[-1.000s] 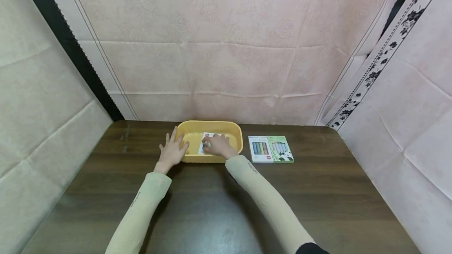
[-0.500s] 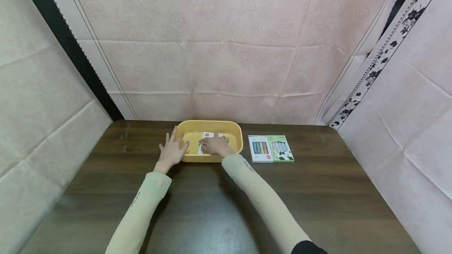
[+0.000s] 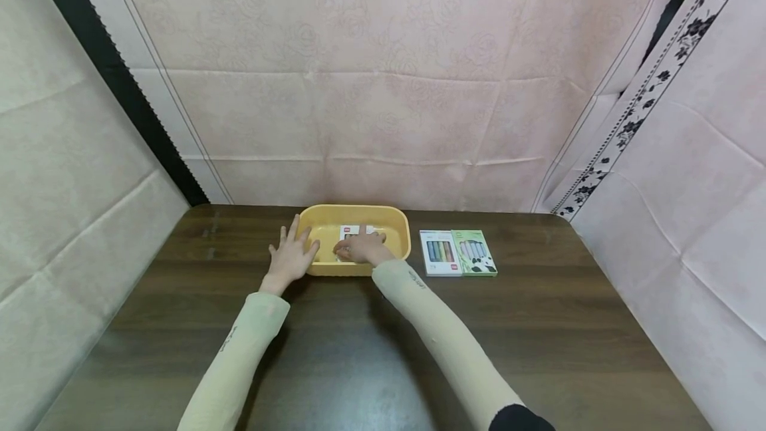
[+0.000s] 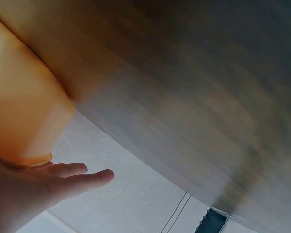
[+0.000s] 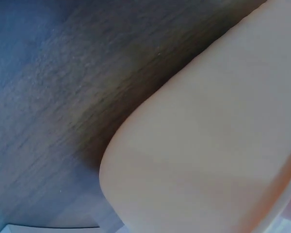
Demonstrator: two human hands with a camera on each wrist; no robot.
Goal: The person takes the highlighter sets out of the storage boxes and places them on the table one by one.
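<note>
A yellow plastic tray (image 3: 391, 218) stands on the table near its back edge. My left hand (image 3: 290, 261) rests at the tray's left rim with its fingers spread; the left wrist view shows fingers (image 4: 89, 182) beside the tray wall (image 4: 24, 97). Inside the tray lies a white flat box (image 3: 348, 229) with a small red label. My right hand (image 3: 363, 248) reaches over the front rim and lies on that box with its fingers apart, covering most of it. The right wrist view shows mainly the tray's outer wall (image 5: 199, 145), with the fingers hidden.
To the right of the tray lie a white box (image 3: 440, 253) and a green box (image 3: 475, 253) side by side, both with pictures of coloured sticks. The brown wooden table (image 3: 359, 358) extends toward me. Pale patterned cloth (image 3: 383, 85) hangs behind and at both sides.
My right hand has shifted to the left inside the tray, and the white box under it has slid slightly left. The left hand stays at the rim.
</note>
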